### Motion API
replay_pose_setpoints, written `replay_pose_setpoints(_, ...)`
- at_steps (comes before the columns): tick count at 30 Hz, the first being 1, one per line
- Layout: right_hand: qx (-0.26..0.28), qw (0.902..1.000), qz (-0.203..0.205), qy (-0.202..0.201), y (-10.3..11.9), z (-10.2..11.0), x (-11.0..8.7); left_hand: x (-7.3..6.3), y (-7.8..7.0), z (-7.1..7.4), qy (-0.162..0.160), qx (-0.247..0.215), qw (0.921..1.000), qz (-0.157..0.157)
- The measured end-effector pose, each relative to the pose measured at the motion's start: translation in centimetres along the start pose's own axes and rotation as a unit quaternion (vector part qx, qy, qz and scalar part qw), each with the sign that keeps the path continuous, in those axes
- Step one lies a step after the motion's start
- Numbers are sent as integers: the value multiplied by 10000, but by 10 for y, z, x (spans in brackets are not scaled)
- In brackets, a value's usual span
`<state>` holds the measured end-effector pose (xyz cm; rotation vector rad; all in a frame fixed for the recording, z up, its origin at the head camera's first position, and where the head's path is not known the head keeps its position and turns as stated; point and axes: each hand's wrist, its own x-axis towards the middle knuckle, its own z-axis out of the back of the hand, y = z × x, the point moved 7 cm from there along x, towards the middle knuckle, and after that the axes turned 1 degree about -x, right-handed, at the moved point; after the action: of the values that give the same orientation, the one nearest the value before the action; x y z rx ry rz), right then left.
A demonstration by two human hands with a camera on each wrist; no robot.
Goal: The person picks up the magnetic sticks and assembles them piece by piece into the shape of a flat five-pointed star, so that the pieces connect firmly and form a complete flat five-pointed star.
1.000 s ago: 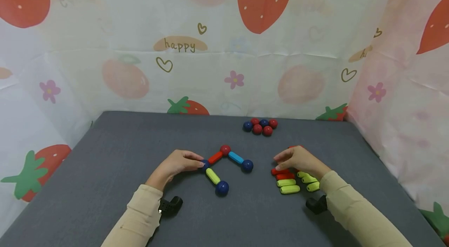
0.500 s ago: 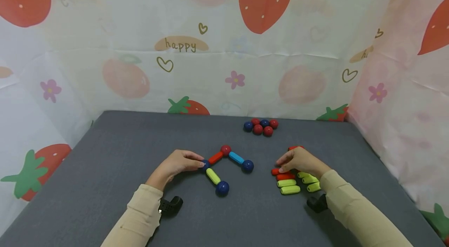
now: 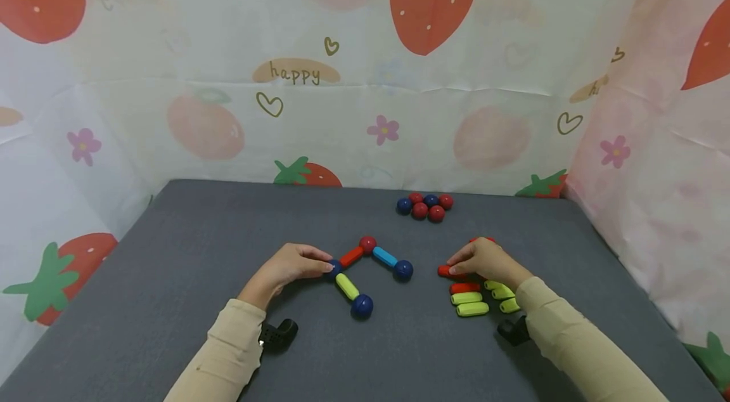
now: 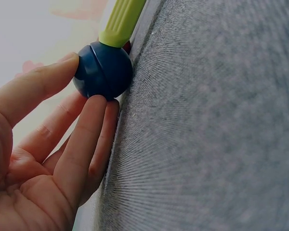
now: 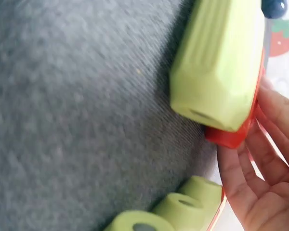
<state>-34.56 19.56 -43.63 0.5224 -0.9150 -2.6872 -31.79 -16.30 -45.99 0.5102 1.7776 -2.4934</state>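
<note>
My left hand (image 3: 296, 262) pinches a dark blue ball (image 4: 103, 71) between thumb and fingertips. That ball joins a short red rod and a yellow-green rod (image 3: 346, 286), which ends in another blue ball (image 3: 362, 306). The red rod (image 3: 351, 256) runs to a red ball (image 3: 367, 245), and a light blue rod (image 3: 384, 257) leads from there to a third blue ball (image 3: 403, 270). On the right, my right hand (image 3: 485, 260) pinches a loose red rod (image 3: 444, 271) low over the table. Its fingers hide much of that rod.
Below the right hand lie a red rod (image 3: 464, 288) and several yellow-green rods (image 3: 472, 309); more red shows behind the hand. Several red and blue balls (image 3: 419, 210) sit at the back of the grey table (image 3: 228, 218). A strawberry-print cloth (image 3: 353, 21) hangs behind.
My right hand has taken hold of the red rod and moved it slightly away from the red rod beside it, toward the back left. The left hand stays on the blue ball.
</note>
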Motion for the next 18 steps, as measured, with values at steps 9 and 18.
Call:
replay_pose_setpoints(9,78,9998,-151,46,4,-3,-1,1,1,0,-3,-14,10000,-18)
replay_pose_setpoints(18,207,9997,-126,-75,16,-8,-5,0,1,0,26,-32,10000,-8)
